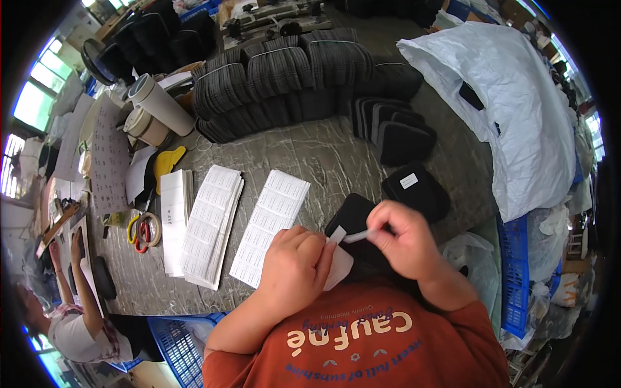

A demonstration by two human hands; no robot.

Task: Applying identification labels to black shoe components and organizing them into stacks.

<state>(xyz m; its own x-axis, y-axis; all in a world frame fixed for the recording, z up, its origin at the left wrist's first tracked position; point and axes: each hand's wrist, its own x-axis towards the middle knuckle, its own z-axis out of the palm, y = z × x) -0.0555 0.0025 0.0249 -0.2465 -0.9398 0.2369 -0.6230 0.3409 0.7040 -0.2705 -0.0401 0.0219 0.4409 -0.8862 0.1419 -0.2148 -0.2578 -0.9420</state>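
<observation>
I have the left hand pinching a small white paper piece, the right hand a narrow pale strip, over a flat, rounded black pad; left of the grip, white label sheets bear tiny dark print.

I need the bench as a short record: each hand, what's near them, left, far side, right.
Left hand: holds a small white paper sheet
Right hand: pinches a narrow white strip
Near hands: black rounded fabric pad; beyond it, another black pad bearing a white rectangular label
Left: white printed paper sheets in three groups
Far side: dark grey fabric pads in banded bundles
Right: crumpled white plastic bag; blue plastic crate
</observation>
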